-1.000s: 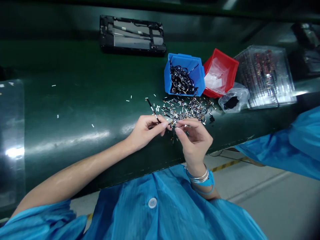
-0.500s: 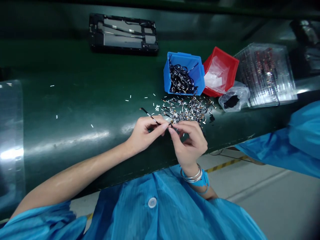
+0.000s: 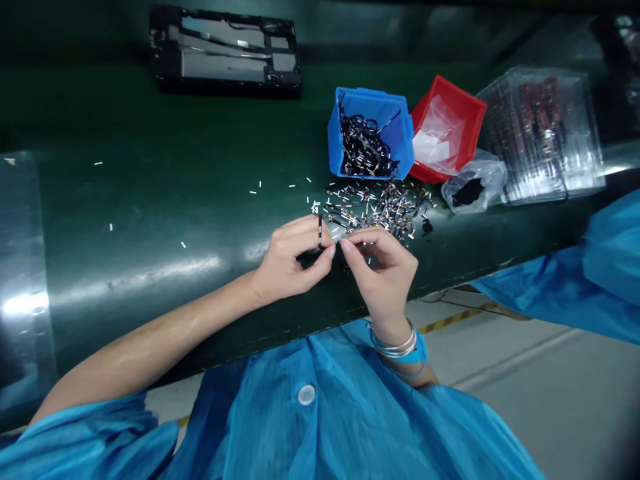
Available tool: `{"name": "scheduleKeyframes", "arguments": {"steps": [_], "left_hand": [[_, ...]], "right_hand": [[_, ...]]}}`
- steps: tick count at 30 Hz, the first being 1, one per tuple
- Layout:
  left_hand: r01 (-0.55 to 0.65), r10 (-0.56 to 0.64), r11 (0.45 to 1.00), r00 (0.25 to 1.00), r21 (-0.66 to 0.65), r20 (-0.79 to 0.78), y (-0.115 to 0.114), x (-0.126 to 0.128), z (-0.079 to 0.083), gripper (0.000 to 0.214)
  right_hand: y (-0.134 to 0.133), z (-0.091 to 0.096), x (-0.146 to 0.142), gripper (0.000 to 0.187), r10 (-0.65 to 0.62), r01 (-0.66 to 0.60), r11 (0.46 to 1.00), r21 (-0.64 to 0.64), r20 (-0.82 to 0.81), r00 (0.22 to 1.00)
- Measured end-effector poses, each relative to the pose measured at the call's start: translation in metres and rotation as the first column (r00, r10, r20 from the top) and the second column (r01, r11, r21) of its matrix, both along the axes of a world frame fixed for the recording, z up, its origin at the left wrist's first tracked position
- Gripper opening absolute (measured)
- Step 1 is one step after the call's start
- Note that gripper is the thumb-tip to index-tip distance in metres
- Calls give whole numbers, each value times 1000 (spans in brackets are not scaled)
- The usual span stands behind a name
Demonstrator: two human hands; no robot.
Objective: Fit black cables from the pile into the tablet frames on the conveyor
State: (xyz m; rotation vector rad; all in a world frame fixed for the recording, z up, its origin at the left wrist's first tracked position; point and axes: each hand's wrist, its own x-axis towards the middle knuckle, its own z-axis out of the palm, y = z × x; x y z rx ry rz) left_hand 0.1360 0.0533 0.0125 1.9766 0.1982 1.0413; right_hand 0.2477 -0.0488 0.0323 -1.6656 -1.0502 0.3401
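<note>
One black strip [image 3: 320, 231] in left grip [image 3: 289, 259]

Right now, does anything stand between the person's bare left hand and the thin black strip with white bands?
Nothing visible does: the strip shows directly against the left hand. The scattered dark, white-marked pieces lie beyond.

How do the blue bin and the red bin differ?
Contents: the blue bin holds a tangle of thin black strips; the red bin holds clear plastic film and something white.
Angle: the blue bin sits nearly square to the view, while the red bin is turned askew.
Both are open-topped and stand side by side on the green bench.
</note>
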Motion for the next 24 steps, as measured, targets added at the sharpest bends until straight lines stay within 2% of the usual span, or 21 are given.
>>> {"name": "scheduleKeyframes", "arguments": {"steps": [2,7,13,15,18,21,24], "left_hand": [[30,-30,999,1000,-15,-5,0,0,0,16],[72,-79,984,996,-161,-35,-1,-1,-1,20],[55,-62,964,998,-259,-17,-2,0,-1,21],[28,-32,969,999,-246,-13,-3,0,0,19],[-35,35,989,999,-147,-1,-4,0,3,16],[-88,89,995,996,-54,10,-5,0,4,15],[-109,109,994,994,-24,9,-5,0,4,15]], "right_hand": [[1,-1,0,10,22,-23,1000,-6,-68,997],[6,-6,-4,8,35,-21,998,64,-233,972],[12,-11,-10,6,-3,37,993,114,-284,959],[14,-10,-10,5,-38,77,989,124,-289,956],[15,-5,-10,6,-105,140,982,124,-249,963],[16,-1,-12,7,-130,147,985,94,-168,977],[16,-1,-14,7,-120,131,987,97,-118,986]]}}
